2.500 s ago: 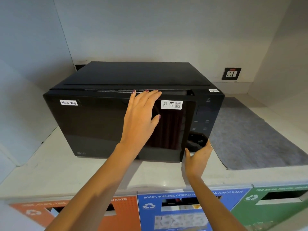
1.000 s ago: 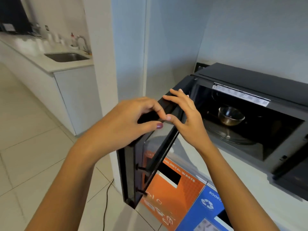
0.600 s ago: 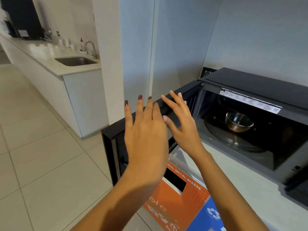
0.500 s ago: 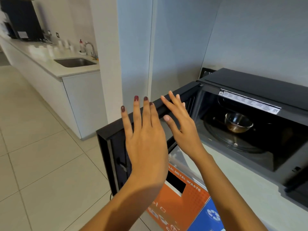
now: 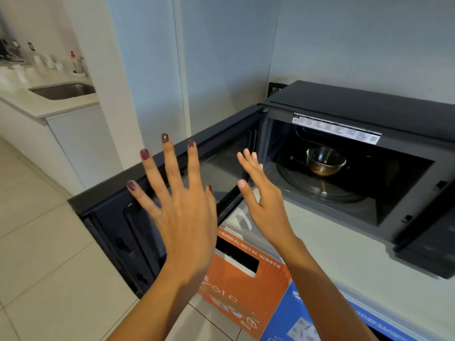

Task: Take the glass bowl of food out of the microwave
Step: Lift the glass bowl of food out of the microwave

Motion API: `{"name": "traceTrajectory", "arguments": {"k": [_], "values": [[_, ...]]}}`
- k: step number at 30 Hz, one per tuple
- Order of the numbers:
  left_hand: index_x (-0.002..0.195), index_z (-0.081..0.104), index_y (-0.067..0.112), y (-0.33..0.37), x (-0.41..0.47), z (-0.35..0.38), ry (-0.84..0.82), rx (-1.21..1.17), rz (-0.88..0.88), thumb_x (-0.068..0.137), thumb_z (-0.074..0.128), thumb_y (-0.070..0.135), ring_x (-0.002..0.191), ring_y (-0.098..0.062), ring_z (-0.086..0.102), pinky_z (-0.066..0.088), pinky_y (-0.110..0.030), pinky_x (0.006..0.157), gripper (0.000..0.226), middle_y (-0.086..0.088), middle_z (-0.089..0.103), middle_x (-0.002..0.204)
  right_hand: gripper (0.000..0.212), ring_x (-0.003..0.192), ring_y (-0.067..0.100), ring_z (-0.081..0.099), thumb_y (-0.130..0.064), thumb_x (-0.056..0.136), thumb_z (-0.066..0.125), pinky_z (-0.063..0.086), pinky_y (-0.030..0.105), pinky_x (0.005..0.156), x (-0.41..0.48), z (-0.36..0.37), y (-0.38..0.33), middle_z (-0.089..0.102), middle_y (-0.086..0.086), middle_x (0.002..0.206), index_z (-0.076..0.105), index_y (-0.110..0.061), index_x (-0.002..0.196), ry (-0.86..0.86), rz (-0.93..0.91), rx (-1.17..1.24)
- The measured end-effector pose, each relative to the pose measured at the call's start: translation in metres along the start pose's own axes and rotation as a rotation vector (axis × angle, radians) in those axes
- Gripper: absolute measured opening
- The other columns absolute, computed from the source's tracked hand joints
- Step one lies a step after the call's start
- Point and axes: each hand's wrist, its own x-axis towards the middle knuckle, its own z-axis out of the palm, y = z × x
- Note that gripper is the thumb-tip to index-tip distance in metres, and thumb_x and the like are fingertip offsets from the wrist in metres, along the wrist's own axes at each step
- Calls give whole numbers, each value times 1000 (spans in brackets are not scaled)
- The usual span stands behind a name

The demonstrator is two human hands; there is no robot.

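A black microwave stands on a white counter with its door swung wide to the left. Inside, a clear glass bowl with brown food at its bottom rests on the round turntable. My left hand is raised in front of the open door, fingers spread, holding nothing. My right hand hovers open just left of the cavity's mouth, its fingers pointing toward the inner face of the door. Neither hand touches the bowl.
Below the counter stand an orange bin marked general metal waste and a blue bin. A white pillar and wall rise left of the microwave. Farther left is a countertop with a steel sink and bottles, above a tiled floor.
The door went from shut to fully swung open. Both hands have let go of its edge and now hang open and spread; the left hand's fingers have fanned wider.
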Motion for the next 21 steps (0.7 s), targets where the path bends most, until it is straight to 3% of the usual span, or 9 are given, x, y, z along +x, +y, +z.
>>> {"name": "traceTrajectory", "arguments": {"k": [5,9,12,15,18,21], "values": [[151,6,31,17,-5,16,6,-157,43,86,58,31,146,-35,-13,-15,-60,108,83,-10,-4,162,50,145,-2,16,-34,96,46,19,7,113,-23,-16,24,28,-16,155,37,-28,145,135,136,39],[151,7,33,32,-20,40,-63,-282,68,84,58,32,148,-24,-10,-13,-55,111,84,-2,-4,162,46,139,0,34,-27,98,49,31,18,111,-43,-34,51,43,-13,149,40,-31,143,248,253,23],[151,9,31,43,-32,62,-153,-454,136,89,52,35,148,-18,7,5,-51,116,75,4,-1,162,38,127,1,50,-18,98,51,40,17,106,-58,-47,69,57,-11,136,52,-26,135,361,289,8],[150,13,31,56,-46,84,-254,-813,134,91,47,40,146,-8,12,24,-41,114,68,8,1,161,32,114,2,60,-14,96,53,46,12,97,-68,-58,85,64,-11,124,59,-27,124,457,334,-61],[148,8,38,74,-54,104,-369,-1059,96,86,50,44,145,-3,12,20,-25,110,75,14,1,160,30,112,4,62,-15,94,55,48,14,95,-74,-70,103,66,-9,121,62,-25,122,520,399,-98],[145,5,47,91,-54,124,-454,-1180,87,86,54,41,143,1,16,21,-21,109,77,16,5,159,32,111,0,59,-16,94,56,48,16,95,-77,-81,117,63,-15,118,60,-31,122,562,438,-132]]}}
